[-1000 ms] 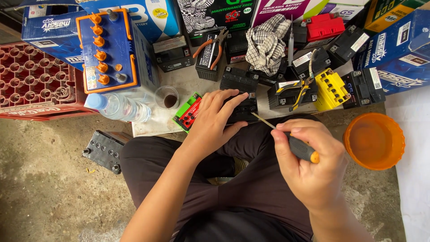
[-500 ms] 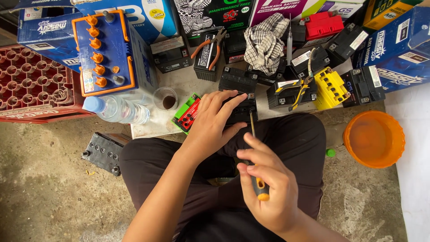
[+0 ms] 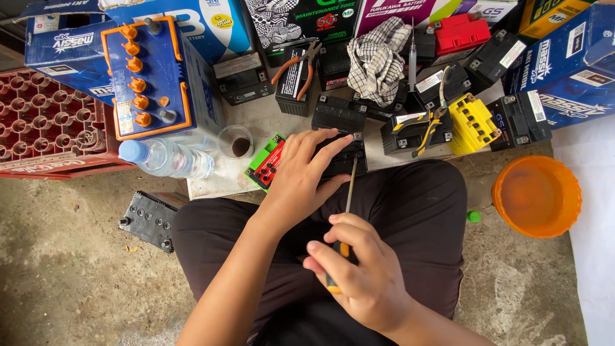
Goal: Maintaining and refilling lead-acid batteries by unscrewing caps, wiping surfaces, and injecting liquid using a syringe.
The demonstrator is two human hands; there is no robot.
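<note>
while the left hand (image 3: 301, 176) lies flat with spread fingers over a small black battery (image 3: 339, 160) on the person's knees, pinning it rather than gripping it, the right hand (image 3: 359, 282) is clenched around the orange-and-black handle of a screwdriver (image 3: 346, 205), whose thin shaft runs up to the battery's right upper corner. the tip looks set at or just beside a terminal there, though the spot is too small to tell whether it sits in a screw head. judging from this, the work on the battery is at an early or middle point: the tool is brought to the terminal and the battery is steadied, but nothing shows loosened or removed, and the battery's top is mostly hidden under the left palm. just left of the hand a green-and-red battery (image 3: 266, 162) lies touching or nearly touching the black one; beyond it stand a small cup (image 3: 236, 141) with dark liquid and a plastic water bottle (image 3: 165, 158) on its side. more black batteries, a yellow battery (image 3: 473, 123), orange-handled pliers (image 3: 296, 63) and a checked cloth (image 3: 378, 59) crowd the area ahead, and an orange bowl (image 3: 537, 195) sits on the concrete at the right. against the frame a second ago, the right hand has swung from the far right, where the screwdriver lay slantwise, to the middle in front of the body, the shaft now near upright; the left hand has kept its place on the battery.
</note>
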